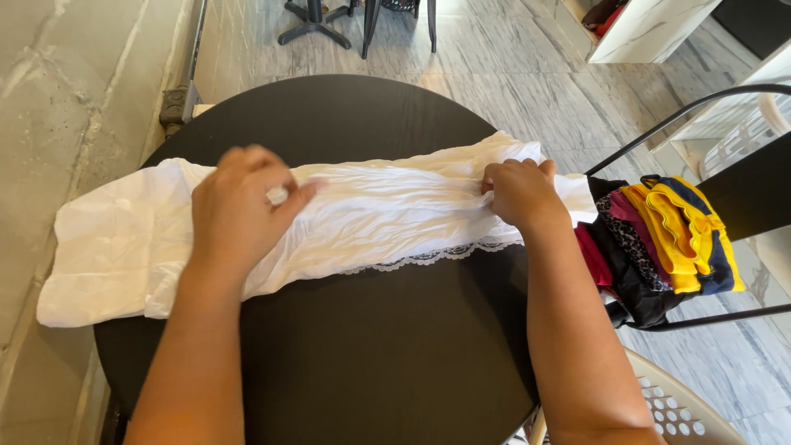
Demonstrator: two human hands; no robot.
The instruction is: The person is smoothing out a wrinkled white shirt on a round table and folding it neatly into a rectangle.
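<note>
Head view shows both hands mid-fold: left hand (239, 206) pressing flat, right hand (517, 191) pinching the long white lace-trimmed cotton garment (387, 218) stretched between them across the round black desk (371, 354).

Single view, head-worn camera. Looks steeply down and forward from above the near edge of a round black table (329, 363), close in. Both forearms enter from the bottom edge. Marble floor (527, 74) fills the far field. No second view.
</note>
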